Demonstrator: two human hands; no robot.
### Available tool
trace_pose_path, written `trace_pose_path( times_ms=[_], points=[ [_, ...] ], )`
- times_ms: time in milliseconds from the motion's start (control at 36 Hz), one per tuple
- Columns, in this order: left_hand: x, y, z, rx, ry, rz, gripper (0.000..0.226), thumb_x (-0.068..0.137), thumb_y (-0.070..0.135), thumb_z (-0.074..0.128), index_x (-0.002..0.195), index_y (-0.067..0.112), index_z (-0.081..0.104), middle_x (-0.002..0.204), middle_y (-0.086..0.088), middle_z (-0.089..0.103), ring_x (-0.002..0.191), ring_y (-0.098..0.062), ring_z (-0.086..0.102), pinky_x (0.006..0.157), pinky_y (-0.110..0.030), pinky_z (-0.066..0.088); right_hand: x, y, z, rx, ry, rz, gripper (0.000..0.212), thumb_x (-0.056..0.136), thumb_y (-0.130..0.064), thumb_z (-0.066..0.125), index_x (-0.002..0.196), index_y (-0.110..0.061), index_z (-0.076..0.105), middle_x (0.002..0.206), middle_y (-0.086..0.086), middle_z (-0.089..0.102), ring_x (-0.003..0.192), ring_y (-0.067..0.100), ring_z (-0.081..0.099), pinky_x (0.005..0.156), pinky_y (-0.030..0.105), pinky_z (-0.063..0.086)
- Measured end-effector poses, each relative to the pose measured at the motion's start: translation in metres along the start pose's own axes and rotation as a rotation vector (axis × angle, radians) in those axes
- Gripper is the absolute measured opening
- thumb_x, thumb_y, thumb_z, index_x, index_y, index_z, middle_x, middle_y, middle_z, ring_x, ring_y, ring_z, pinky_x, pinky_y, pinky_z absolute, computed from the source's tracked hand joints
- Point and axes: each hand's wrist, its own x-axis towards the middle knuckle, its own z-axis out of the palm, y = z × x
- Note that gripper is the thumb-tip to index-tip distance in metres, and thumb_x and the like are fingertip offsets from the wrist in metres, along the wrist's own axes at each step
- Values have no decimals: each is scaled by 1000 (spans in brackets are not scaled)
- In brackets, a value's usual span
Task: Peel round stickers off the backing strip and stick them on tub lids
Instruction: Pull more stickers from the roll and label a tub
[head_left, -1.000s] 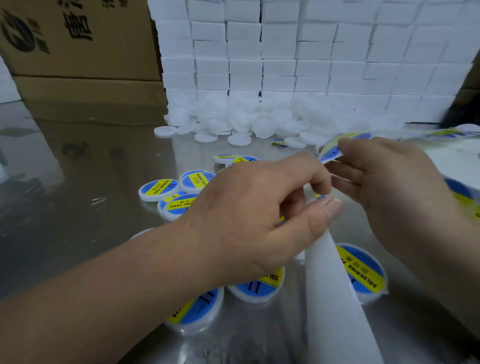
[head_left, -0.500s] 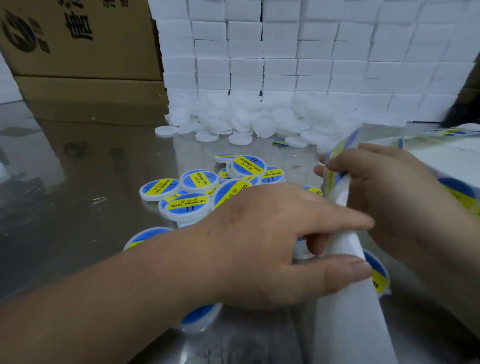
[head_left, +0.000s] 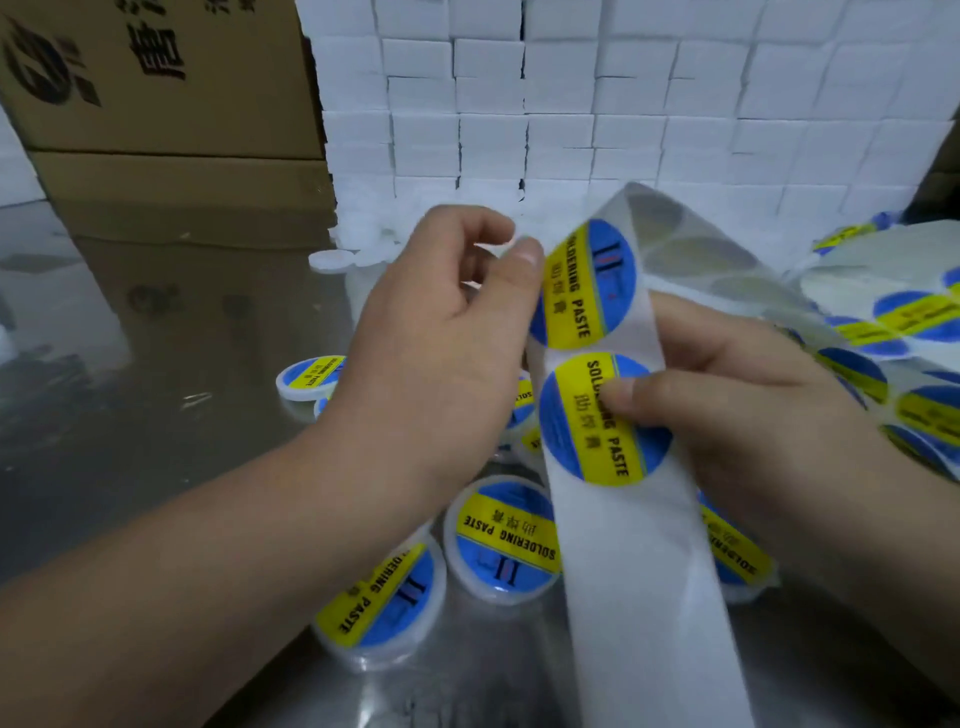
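Observation:
A white backing strip (head_left: 639, 561) hangs down the middle, raised in front of me. Two round blue-and-yellow "SOLDERING PASTE" stickers sit on it. My left hand (head_left: 441, 332) pinches the left edge of the upper sticker (head_left: 587, 283) between thumb and fingers. My right hand (head_left: 737, 410) grips the strip, with its thumb pressed on the lower sticker (head_left: 582, 431). Below the hands, several white tubs with stickered lids (head_left: 506, 540) lie on the steel table (head_left: 130, 467). Some tubs are hidden behind my hands.
A pile of plain white lids (head_left: 363, 244) lies at the foot of a wall of white boxes (head_left: 571, 104). Cardboard cartons (head_left: 156, 104) stand at the back left. More of the sticker strip (head_left: 893, 322) trails off to the right.
Both hands have lifted the strip up from the table and turned its sticker side toward me. My left hand moved from the strip's lower part to the upper sticker's edge.

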Motion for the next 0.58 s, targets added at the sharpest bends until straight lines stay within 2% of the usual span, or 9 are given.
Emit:
trace_pose_path(
  times_ms=[56, 139, 194, 222, 333, 417, 500, 583],
  points=[
    [4, -3, 1, -13, -49, -133, 17, 82, 41, 54, 93, 29, 59, 68, 16, 60, 59, 3, 57, 62, -12, 45, 2, 0, -4, -7, 68, -21, 31, 72, -8, 51, 93, -21, 70, 89, 6, 74, 82, 18, 68, 76, 32, 54],
    [7, -6, 2, -137, -202, -325, 27, 84, 39, 54, 83, 17, 69, 72, 3, 71, 68, -15, 66, 77, -36, 51, 5, 2, -7, -21, 142, -24, 27, 74, -13, 52, 90, -22, 72, 85, 3, 74, 80, 20, 70, 74, 31, 56],
    [7, -6, 2, -181, -230, -376, 30, 88, 35, 52, 81, 13, 71, 82, -6, 73, 81, -25, 69, 89, -44, 50, 7, 5, -8, -35, 164, -20, 23, 76, -16, 54, 91, -20, 71, 88, 5, 74, 83, 23, 70, 76, 33, 56],
    [7, -6, 2, -200, -220, -375, 29, 87, 34, 53, 78, 14, 71, 82, -6, 73, 81, -24, 69, 91, -45, 49, 7, 6, -8, -45, 171, -16, 22, 77, -18, 54, 90, -20, 71, 87, 5, 74, 81, 21, 70, 74, 31, 56],
    [10, -7, -1, -177, -158, -260, 29, 88, 26, 58, 61, 27, 70, 73, 2, 72, 74, -15, 66, 86, -40, 51, 7, 5, -6, 1, 160, -23, 20, 78, -26, 57, 82, -16, 73, 74, 1, 73, 65, 10, 68, 56, 19, 52],
    [11, -9, -1, -147, -85, -235, 29, 87, 27, 59, 60, 23, 67, 73, 0, 71, 72, -15, 64, 78, -36, 53, 4, -1, -3, 58, 91, -91, 12, 71, -15, 69, 82, -8, 67, 61, -7, 69, 49, -3, 60, 46, 6, 43],
    [11, -11, -2, -118, -13, -239, 29, 87, 30, 59, 61, 21, 66, 68, 2, 69, 66, -13, 62, 69, -35, 53, 3, -3, -2, 18, -35, -33, 26, 69, -13, 71, 94, -6, 68, 79, -2, 74, 67, 5, 69, 57, 12, 49],
    [12, -12, -2, -85, 25, -233, 28, 87, 32, 59, 63, 19, 66, 68, 2, 69, 66, -13, 62, 73, -39, 53, 3, 1, -2, -17, -56, 99, 18, 74, 1, 68, 88, -10, 70, 82, 1, 75, 72, 11, 70, 59, 20, 53]
  ],
)
